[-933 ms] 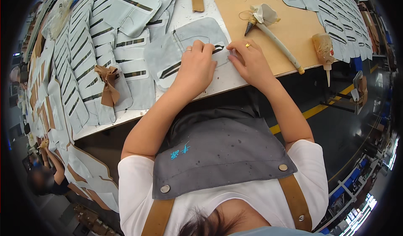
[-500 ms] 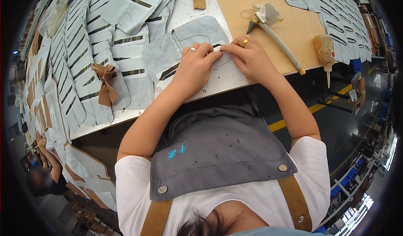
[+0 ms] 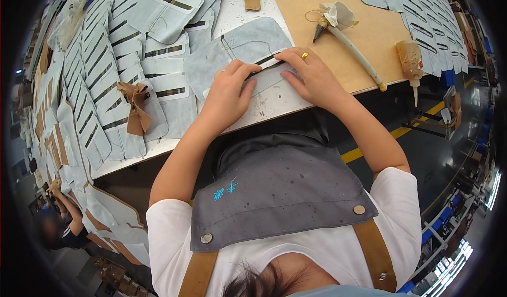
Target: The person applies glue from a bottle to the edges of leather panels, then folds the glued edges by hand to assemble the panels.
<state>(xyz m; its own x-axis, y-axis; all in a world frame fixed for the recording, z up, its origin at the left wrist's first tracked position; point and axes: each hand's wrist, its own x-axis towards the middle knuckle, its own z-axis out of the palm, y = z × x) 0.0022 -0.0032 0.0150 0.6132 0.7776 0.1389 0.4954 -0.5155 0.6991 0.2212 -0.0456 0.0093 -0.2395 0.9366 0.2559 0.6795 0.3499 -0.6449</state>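
Observation:
A grey-blue leather panel point(image 3: 206, 59) lies before me on the white table, with a loose thread across it. A black zipper strip point(image 3: 268, 61) with a pale border runs along its near part. My left hand point(image 3: 228, 90) rests on the strip's left stretch, index fingertip on it and thumb apart on the near side. At the strip's right end, my right hand point(image 3: 311, 79) touches the border with its fingertips, its thumb spread away. Both hands are open, and a short length of black strip shows between them. My left palm and fingers hide the strip's left part.
Overlapping similar panels point(image 3: 95, 80) cover the left, with a crumpled brown scrap point(image 3: 135, 107) on them. Right, a tan board point(image 3: 296, 11) carries a pale-handled brush-like tool point(image 3: 356, 55) with a wrapped head. A glue bottle point(image 3: 409, 59) hangs over the table edge. Another person point(image 3: 68, 217) is far left.
My hands have moved apart along the strip, uncovering black between them. The right thumb and finger, pinched at the white border before, are now spread. The panel's near part shows more.

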